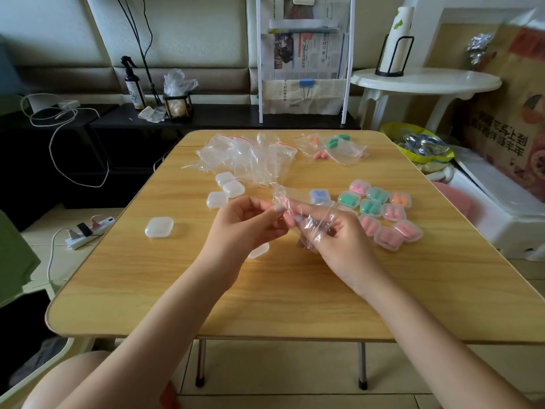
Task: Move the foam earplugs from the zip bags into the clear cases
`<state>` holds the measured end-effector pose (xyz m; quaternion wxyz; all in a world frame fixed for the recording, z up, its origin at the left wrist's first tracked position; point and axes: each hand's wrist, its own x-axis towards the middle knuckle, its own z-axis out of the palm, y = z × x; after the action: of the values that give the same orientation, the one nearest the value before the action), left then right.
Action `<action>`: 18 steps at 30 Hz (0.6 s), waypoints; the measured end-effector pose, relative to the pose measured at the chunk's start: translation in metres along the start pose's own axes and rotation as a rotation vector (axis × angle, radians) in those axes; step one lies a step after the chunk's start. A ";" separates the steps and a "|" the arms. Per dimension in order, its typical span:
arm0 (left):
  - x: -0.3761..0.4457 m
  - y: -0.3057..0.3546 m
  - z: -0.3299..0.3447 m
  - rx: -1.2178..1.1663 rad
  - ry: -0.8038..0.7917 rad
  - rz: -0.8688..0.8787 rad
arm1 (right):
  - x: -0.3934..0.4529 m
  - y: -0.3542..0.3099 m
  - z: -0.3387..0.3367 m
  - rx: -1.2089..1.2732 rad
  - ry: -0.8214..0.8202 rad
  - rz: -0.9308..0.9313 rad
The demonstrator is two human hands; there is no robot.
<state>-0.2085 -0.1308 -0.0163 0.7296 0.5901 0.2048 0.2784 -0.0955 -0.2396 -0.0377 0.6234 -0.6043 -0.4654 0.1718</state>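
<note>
Above the middle of the wooden table (295, 296), my left hand (241, 222) and my right hand (330, 234) both pinch one clear zip bag (306, 214). I cannot see an earplug inside it. A heap of empty zip bags (250, 154) lies at the far centre. Bags holding orange and green earplugs (333, 146) lie at the far right. Several filled clear cases (380, 214) with pink, green, orange and blue plugs cluster at the right. Three empty cases (225, 190) sit left of centre, another case (159, 227) sits further left, and one more case (259, 250) is partly hidden under my left hand.
A white power strip (85, 231) lies on the floor to the left. A white round side table (424, 81) and a white box (501, 208) stand to the right. A newspaper rack (303, 57) stands behind the table.
</note>
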 end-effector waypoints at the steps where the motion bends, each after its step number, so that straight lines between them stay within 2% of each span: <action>1: 0.000 0.000 0.000 0.000 -0.001 0.007 | 0.000 0.001 0.001 -0.017 0.000 -0.007; 10: 0.000 -0.003 0.001 -0.034 0.111 0.042 | -0.002 0.005 0.002 -0.188 0.079 -0.096; 18: 0.001 -0.002 0.002 -0.067 0.104 0.040 | -0.001 0.004 0.004 -0.275 0.136 -0.242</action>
<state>-0.2063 -0.1316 -0.0179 0.7316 0.5540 0.2212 0.3300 -0.0974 -0.2369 -0.0425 0.5811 -0.6336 -0.5106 -0.0109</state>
